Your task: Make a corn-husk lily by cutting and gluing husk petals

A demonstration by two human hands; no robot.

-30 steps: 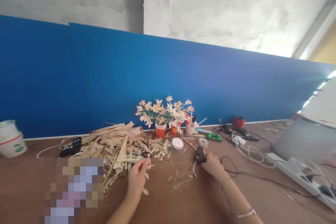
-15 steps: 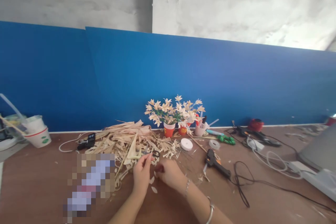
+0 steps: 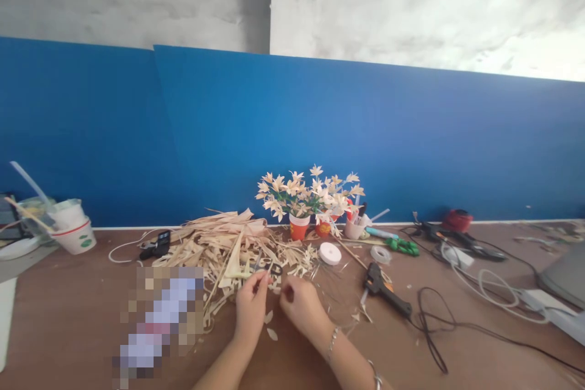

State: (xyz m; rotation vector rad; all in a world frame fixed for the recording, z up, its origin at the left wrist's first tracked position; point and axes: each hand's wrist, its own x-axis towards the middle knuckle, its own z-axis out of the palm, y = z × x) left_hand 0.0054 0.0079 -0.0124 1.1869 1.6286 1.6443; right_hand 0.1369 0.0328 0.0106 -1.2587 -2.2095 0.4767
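Observation:
My left hand (image 3: 250,306) is closed in a pinch, thumb against the fingers, in front of the heap of dried husks (image 3: 219,237). Whatever it holds is too small to tell. Just to its right, my right hand (image 3: 302,304) has its fingers curled together, and their grip is hidden. Below and between the hands lie a pale petal (image 3: 268,317) and another petal (image 3: 272,334). Dark scissor handles (image 3: 276,269) show beyond the fingertips. Pale flowers with green stems stand in a red paper cup (image 3: 299,228) behind.
At right lies a black glue gun (image 3: 386,292) with its cable. A white tape roll (image 3: 329,253), a clear tape roll (image 3: 381,255) and a green bundle (image 3: 403,247) sit farther back. A white tub (image 3: 75,239) stands at left, and a blue partition (image 3: 219,134) closes the back.
The view has shifted slightly, so the table things appear a little farther right. Both hands stay close together, pinched, with the right hand's fingers slightly farther from the left's.

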